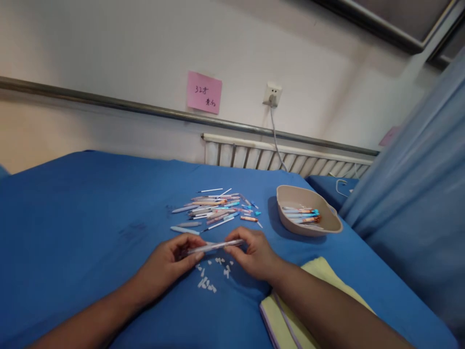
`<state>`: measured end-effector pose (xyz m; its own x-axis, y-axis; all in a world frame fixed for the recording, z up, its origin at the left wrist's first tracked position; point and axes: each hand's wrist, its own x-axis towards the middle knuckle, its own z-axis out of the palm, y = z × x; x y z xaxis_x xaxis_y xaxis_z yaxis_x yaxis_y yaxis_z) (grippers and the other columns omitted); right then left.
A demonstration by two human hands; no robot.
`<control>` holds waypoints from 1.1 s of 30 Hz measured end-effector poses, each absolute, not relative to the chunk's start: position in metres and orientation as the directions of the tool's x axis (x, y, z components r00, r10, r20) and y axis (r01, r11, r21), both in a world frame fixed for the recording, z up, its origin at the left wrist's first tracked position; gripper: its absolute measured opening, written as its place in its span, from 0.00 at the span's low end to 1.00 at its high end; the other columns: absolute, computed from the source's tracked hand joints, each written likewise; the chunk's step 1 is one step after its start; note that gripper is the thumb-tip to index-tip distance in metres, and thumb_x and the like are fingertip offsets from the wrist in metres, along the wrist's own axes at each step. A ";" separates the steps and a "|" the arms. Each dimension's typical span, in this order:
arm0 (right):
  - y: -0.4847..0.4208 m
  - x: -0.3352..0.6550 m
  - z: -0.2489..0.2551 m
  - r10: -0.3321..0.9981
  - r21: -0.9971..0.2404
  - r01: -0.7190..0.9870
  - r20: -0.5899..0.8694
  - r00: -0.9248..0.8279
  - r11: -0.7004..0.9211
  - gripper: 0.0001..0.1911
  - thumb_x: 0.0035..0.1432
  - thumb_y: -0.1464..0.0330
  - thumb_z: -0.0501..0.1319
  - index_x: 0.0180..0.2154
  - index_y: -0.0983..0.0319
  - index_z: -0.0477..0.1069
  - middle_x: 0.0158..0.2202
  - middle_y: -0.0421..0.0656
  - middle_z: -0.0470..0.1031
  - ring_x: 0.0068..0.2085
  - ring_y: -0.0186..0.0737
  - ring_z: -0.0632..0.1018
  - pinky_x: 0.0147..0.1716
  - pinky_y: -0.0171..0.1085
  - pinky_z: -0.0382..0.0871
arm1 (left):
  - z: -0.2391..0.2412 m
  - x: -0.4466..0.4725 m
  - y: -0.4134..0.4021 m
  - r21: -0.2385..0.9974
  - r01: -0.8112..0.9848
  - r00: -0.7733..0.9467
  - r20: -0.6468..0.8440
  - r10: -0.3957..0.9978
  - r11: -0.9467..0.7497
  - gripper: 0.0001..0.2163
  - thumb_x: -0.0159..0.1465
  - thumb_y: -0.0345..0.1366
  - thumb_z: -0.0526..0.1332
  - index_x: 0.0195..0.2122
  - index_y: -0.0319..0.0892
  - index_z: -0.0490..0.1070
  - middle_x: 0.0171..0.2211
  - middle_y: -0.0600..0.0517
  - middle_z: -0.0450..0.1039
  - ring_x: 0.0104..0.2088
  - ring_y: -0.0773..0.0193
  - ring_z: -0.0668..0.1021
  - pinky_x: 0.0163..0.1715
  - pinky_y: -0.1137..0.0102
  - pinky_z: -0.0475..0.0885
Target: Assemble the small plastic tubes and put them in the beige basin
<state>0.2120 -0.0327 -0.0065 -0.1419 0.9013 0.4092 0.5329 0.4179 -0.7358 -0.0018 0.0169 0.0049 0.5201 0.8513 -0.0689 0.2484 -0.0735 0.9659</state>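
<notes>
My left hand (178, 259) and my right hand (252, 252) grip the two ends of a slim, pale pen part (215, 246), held nearly level above the blue cloth. It looks like a pen barrel, perhaps with a refill along it; I cannot tell which. Just beyond my hands lies a loose pile of pen parts (214, 208): barrels, white refills with dark tips and coloured pieces. Small white bits (207, 283) are scattered on the cloth between my forearms, below the held part.
At the right stands a beige plastic basin (329, 225) with several pens (301, 214) in it. A folded yellow cloth (290, 315) lies under my right forearm. Behind the table are a radiator (250, 157) and a plugged-in cable (275, 131). A blue curtain (410, 160) hangs at the right.
</notes>
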 end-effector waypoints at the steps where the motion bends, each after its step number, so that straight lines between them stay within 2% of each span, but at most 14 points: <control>1: -0.033 0.213 -0.005 0.882 -0.675 0.581 0.430 -0.193 0.456 0.06 0.56 0.66 0.59 0.36 0.59 0.71 0.31 0.40 0.74 0.33 0.35 0.74 0.33 0.33 0.65 | 0.006 -0.002 0.017 0.959 0.265 0.528 -0.053 0.847 -0.105 0.12 0.53 0.43 0.64 0.34 0.42 0.72 0.32 0.53 0.74 0.34 0.61 0.75 0.34 0.70 0.70; 4: -0.033 0.216 -0.003 0.843 -0.499 0.693 0.429 -0.325 0.521 0.08 0.58 0.66 0.58 0.40 0.58 0.70 0.33 0.42 0.75 0.36 0.37 0.74 0.38 0.35 0.63 | 0.009 -0.002 0.016 0.926 0.335 0.544 -0.038 0.838 -0.176 0.12 0.53 0.43 0.64 0.36 0.43 0.72 0.33 0.52 0.75 0.36 0.57 0.75 0.38 0.65 0.71; 6: -0.032 0.215 -0.003 0.828 -0.401 0.739 0.410 -0.383 0.541 0.09 0.59 0.66 0.57 0.41 0.59 0.70 0.34 0.42 0.75 0.38 0.39 0.74 0.39 0.36 0.62 | 0.008 -0.002 0.016 0.915 0.355 0.549 -0.039 0.835 -0.190 0.16 0.51 0.42 0.65 0.40 0.44 0.71 0.36 0.51 0.75 0.38 0.55 0.75 0.41 0.63 0.71; 9: -0.033 0.217 0.002 0.821 -0.349 0.768 0.425 -0.382 0.538 0.09 0.60 0.68 0.56 0.42 0.59 0.69 0.36 0.43 0.75 0.39 0.40 0.73 0.40 0.38 0.62 | 0.004 -0.003 0.017 0.940 0.304 0.554 -0.041 0.831 -0.156 0.22 0.52 0.42 0.65 0.48 0.45 0.66 0.39 0.50 0.74 0.38 0.57 0.76 0.40 0.64 0.71; 12: -0.039 0.237 0.013 0.807 -0.401 0.779 0.549 -0.217 0.482 0.08 0.60 0.69 0.54 0.41 0.59 0.69 0.38 0.45 0.74 0.40 0.41 0.73 0.42 0.39 0.63 | 0.004 -0.002 0.018 0.959 0.261 0.517 -0.045 0.855 -0.107 0.22 0.51 0.43 0.65 0.47 0.44 0.67 0.37 0.50 0.74 0.36 0.59 0.76 0.38 0.65 0.72; 16: -0.048 0.313 0.027 0.768 -0.511 0.823 0.621 0.156 0.247 0.10 0.60 0.65 0.53 0.41 0.60 0.68 0.39 0.46 0.74 0.40 0.43 0.73 0.41 0.39 0.65 | 0.006 -0.001 0.019 0.960 0.268 0.498 -0.064 0.865 -0.083 0.17 0.50 0.44 0.65 0.39 0.42 0.71 0.33 0.51 0.74 0.34 0.60 0.76 0.36 0.67 0.71; 18: -0.051 0.364 0.030 0.784 -0.497 0.862 0.574 0.238 0.102 0.10 0.57 0.64 0.54 0.39 0.60 0.70 0.37 0.44 0.75 0.39 0.43 0.74 0.40 0.38 0.65 | 0.006 -0.001 0.020 0.960 0.268 0.517 -0.073 0.853 -0.080 0.16 0.51 0.44 0.64 0.38 0.41 0.71 0.31 0.52 0.74 0.32 0.61 0.75 0.34 0.68 0.71; 22: -0.053 0.439 0.027 0.924 -0.350 0.922 0.272 0.267 -0.164 0.09 0.55 0.65 0.55 0.34 0.60 0.72 0.33 0.43 0.76 0.35 0.41 0.74 0.33 0.35 0.63 | 0.002 -0.001 0.022 0.961 0.261 0.551 -0.068 0.831 -0.094 0.13 0.54 0.44 0.63 0.37 0.42 0.71 0.29 0.52 0.74 0.29 0.63 0.74 0.31 0.68 0.71; 24: -0.050 0.453 0.024 0.959 -0.259 0.948 0.162 0.233 -0.187 0.08 0.55 0.67 0.56 0.34 0.60 0.73 0.33 0.43 0.76 0.35 0.40 0.74 0.33 0.34 0.62 | 0.001 -0.001 0.023 0.959 0.264 0.551 -0.063 0.832 -0.103 0.13 0.55 0.44 0.62 0.37 0.42 0.71 0.29 0.52 0.74 0.28 0.63 0.74 0.32 0.68 0.71; 26: -0.044 0.456 0.021 0.969 -0.222 0.958 0.126 0.214 -0.183 0.08 0.54 0.68 0.57 0.34 0.60 0.74 0.34 0.43 0.77 0.36 0.39 0.74 0.32 0.33 0.61 | 0.001 -0.001 0.024 0.959 0.263 0.542 -0.056 0.838 -0.106 0.13 0.55 0.44 0.61 0.37 0.42 0.71 0.29 0.53 0.74 0.28 0.63 0.74 0.32 0.67 0.71; 33: -0.029 0.443 0.019 0.968 -0.200 0.964 0.140 0.206 -0.177 0.07 0.49 0.69 0.62 0.33 0.59 0.75 0.36 0.43 0.77 0.40 0.43 0.75 0.36 0.35 0.63 | 0.001 -0.002 0.027 0.965 0.250 0.510 -0.062 0.858 -0.079 0.14 0.53 0.43 0.63 0.36 0.40 0.71 0.28 0.53 0.74 0.26 0.65 0.73 0.29 0.69 0.70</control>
<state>0.4430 -0.0285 0.0193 0.2065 0.9684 0.1396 0.9637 -0.1765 -0.2005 -0.0018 0.0266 0.0008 0.5103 0.8577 -0.0622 0.2501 -0.0788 0.9650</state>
